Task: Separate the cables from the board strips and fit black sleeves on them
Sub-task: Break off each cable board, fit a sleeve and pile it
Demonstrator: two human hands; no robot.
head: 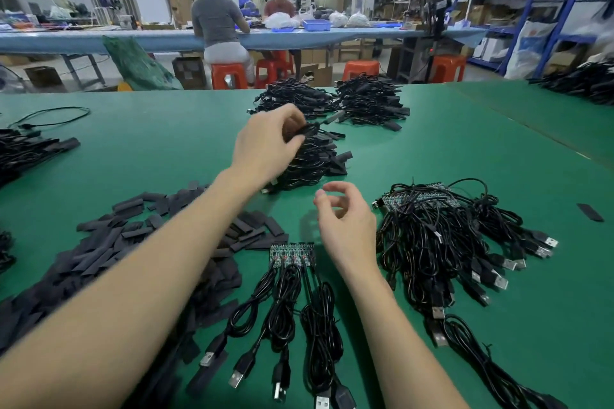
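Reaching toward the middle of the bench (pixel 465 143), the left hand (pixel 265 146) pinches a sleeved cable (pixel 309 129) in a narrow grip over the finished pile (pixel 315 159), seemingly setting it down there. The right hand (pixel 345 226) hovers with loosely curled fingers, holding nothing, just above a short board strip (pixel 292 254) near the front edge with four coiled cables (pixel 282 312) hanging from it. A second, longer strip (pixel 415 197) lies under a tangle of cables toward the right edge. Loose black sleeves (pixel 109 242) are heaped toward the left edge.

The cables look light and floppy, so they will trail and snag on neighbours; better to take each one close to its board end, where the joint is stiff, and steady the strip with the other hand. The strip looks thin and brittle, likely to snap along its scored sections. The sleeves seem soft, flattened tubing that needs pinching open at the mouth before sliding on.
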